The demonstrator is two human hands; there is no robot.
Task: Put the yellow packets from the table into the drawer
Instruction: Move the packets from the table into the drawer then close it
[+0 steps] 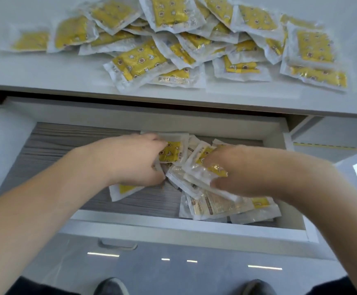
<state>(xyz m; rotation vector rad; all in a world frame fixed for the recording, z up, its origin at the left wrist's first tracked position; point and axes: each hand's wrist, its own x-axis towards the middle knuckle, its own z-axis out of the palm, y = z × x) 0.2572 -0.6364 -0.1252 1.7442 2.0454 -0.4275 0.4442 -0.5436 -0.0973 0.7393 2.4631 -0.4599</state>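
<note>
A heap of yellow packets [173,39] in clear wrappers lies across the white table [45,69]. Below it the drawer [173,226] stands pulled out, with a grey wood-grain bottom. Several packets lie in its right half [218,205]. My left hand [130,160] is inside the drawer, fingers closed on a yellow packet [171,152] near the back wall. My right hand [235,173] is beside it, gripping a small bunch of packets [203,167] over the pile. One more packet [120,191] shows partly under my left wrist.
The drawer's left half shows bare grey bottom [52,158]. A handle [118,244] sits on the drawer front. My two shoes [109,287] stand on the shiny grey floor below. White cabinet parts flank the drawer on both sides.
</note>
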